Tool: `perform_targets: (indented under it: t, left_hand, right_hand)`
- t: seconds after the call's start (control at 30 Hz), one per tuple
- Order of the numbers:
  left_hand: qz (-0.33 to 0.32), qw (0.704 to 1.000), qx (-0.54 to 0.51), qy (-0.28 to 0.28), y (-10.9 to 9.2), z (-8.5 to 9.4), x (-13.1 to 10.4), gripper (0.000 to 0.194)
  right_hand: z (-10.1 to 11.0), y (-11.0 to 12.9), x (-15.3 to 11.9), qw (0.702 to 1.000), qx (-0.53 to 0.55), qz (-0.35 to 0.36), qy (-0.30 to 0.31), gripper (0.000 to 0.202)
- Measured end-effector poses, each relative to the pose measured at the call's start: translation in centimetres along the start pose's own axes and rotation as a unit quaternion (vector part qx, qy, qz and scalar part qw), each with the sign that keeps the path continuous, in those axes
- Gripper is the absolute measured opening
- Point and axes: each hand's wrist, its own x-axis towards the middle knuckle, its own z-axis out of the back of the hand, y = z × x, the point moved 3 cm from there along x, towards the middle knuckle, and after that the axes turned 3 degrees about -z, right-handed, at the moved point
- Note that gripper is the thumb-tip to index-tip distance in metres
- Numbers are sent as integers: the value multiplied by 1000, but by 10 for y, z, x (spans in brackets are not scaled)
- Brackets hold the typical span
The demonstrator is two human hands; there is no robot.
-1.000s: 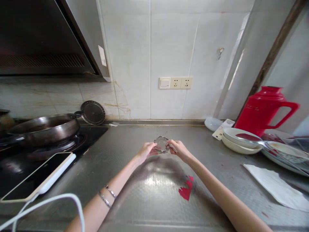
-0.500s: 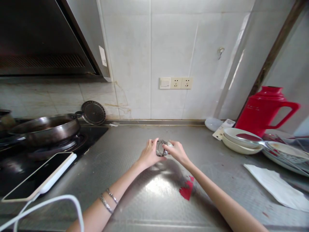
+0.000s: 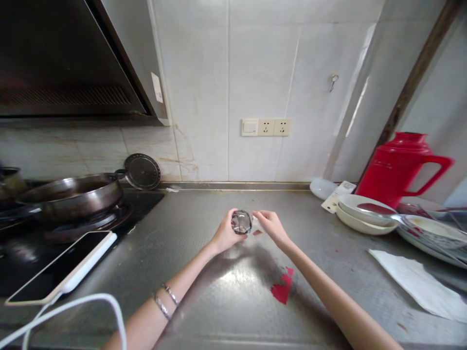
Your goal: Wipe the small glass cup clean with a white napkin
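My left hand (image 3: 224, 234) is wrapped around a small round glass container (image 3: 241, 222) with a faceted, see-through look, held above the steel counter (image 3: 197, 206). Just right of it, my right hand (image 3: 270, 224) is apart from the glass, thumb and fingertips pinched together. Whatever sits between those fingertips is too small to make out. A little reddish scrap (image 3: 257, 232) shows below the right fingertips. Closer to me, torn red scraps (image 3: 281, 290) lie on the counter.
To the left are a phone (image 3: 60, 267) with a white cable (image 3: 91, 297) and a steel pan (image 3: 73, 197) on the stove. At right stand a red thermos (image 3: 394, 167), stacked bowls (image 3: 365, 221), a plate (image 3: 434, 236) and a white paper sheet (image 3: 416, 282).
My right hand has come off the glass container and moved slightly right. The container has turned and shifted a little left in my left hand. The small reddish scrap now shows below my right fingertips.
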Motion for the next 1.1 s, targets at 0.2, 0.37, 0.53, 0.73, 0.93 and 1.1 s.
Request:
perform_targets:
  t: [0.2, 0.37, 0.53, 0.73, 0.93, 1.1]
  left_hand:
    - [10, 998, -53, 42, 1, 1, 2, 88]
    - [-5, 996, -58, 70, 0, 4, 1, 87]
    - [-6, 997, -42, 67, 4, 2, -1, 86]
    - [-14, 997, -54, 60, 2, -1, -3, 85]
    - [-9, 995, -46, 83, 1, -1, -4, 80]
    - [-16, 992, -78, 95, 2, -1, -3, 76]
  right_hand:
    - [12, -9, 11, 998, 55, -25, -17, 40]
    - [20, -10, 18, 995, 76, 34, -49, 48]
    - [13, -2, 12, 984, 42, 159, -72, 38]
    - [1, 13, -10, 918, -162, 362, -32, 19]
    - [-3, 6, -19, 859, -266, 434, 44, 37]
    - [-1, 3, -25, 813, -326, 480, 41, 51]
